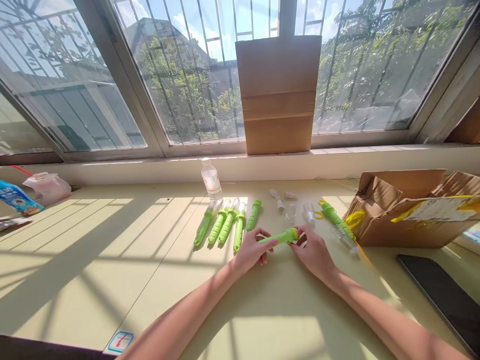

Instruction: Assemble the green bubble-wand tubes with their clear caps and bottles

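Note:
A green plastic tube [279, 237] lies almost level between my two hands, just above the table. My left hand [254, 247] is closed around its left part. At the yellowish right end, the fingers of my right hand [312, 251] pinch the tube; they hide part of that end. Beyond my left hand lie a green tube without a clear top [254, 215] and several green tubes with clear tops [225, 227], side by side. Past my right hand are clear plastic cups [309, 213] and small white pieces [277, 201].
Right of my hands, a green tube with yellow parts [333, 216] lies near an open cardboard box [416, 225]. A dark phone-like slab [437, 290] is at the right. A bottle [212, 180] stands behind the tubes. Packages [47, 189] sit far left; a cardboard sheet [279, 95] leans against the window.

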Available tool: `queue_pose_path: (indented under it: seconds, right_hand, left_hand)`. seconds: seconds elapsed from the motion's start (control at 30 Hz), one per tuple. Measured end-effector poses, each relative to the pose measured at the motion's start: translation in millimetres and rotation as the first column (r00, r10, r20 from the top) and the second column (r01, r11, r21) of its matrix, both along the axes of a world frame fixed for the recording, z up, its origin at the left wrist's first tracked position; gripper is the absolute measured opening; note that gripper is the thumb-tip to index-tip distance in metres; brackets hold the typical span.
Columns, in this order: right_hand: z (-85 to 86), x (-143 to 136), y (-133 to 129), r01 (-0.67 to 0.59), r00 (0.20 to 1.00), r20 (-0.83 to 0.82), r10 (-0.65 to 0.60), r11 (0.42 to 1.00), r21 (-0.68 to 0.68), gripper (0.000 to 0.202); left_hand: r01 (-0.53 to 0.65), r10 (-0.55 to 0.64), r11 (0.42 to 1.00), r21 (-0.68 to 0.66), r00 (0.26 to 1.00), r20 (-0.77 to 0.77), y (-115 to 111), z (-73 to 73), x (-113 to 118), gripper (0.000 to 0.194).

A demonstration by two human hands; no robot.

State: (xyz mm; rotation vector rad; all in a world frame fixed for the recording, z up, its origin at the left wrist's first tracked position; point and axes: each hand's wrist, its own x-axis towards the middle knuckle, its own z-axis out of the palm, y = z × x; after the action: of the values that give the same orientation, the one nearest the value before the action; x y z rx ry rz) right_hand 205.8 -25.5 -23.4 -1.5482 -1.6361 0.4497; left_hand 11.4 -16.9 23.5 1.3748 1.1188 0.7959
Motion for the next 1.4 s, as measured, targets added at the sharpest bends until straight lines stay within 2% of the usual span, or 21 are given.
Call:
queue_pose_path:
  seconds: [0.13, 0.23, 0.33, 0.63, 1.07, 1.4]
  right_hand:
    - [0.4, 0, 1, 0.027, 1.000, -0.011, -0.027, 0.999, 0.028, 0.020]
    - [1.4, 0, 0, 0.040, 0.999, -0.026, -0.039, 0.999, 0.031, 0.021]
    - [2.4, -1, -1, 0.053, 0.999, -0.012, -0.053, 0.998, 0.018, 0.021]
    - [6.0, 0, -1, 0.047, 0.999, -0.011, -0.047, 0.998, -0.037, 0.023]
    - [7.0, -2, -2, 0.055, 0.998, -0.019, -0.056, 0.997, -0.052, 0.024]
    - [4.2, 0, -1, 0.057, 0.996, -0.063, -0.059, 0.998, -0.033, 0.021]
  left_hand:
    - [-0.008, 0.014, 0.991, 0.137, 0.999, -0.046, -3, -2.7, -1, 0.038]
    - [-0.027, 0.065, 0.959, 0.281, 0.990, -0.127, -4, -5.8, -1, 0.029]
    - [-0.018, 0.087, 0.936, 0.353, 0.980, -0.181, -3, -8.4, -1, 0.030]
    - [-0.032, 0.059, 0.969, 0.243, 0.993, -0.102, -3, -11.8, 1, 0.037]
    - [-0.049, 0.051, 0.995, 0.091, 0.998, -0.026, -2, -6.8, 3, 0.036]
    - [-0.019, 0.028, 0.994, 0.109, 0.997, -0.075, -2, -6.7, 2, 0.036]
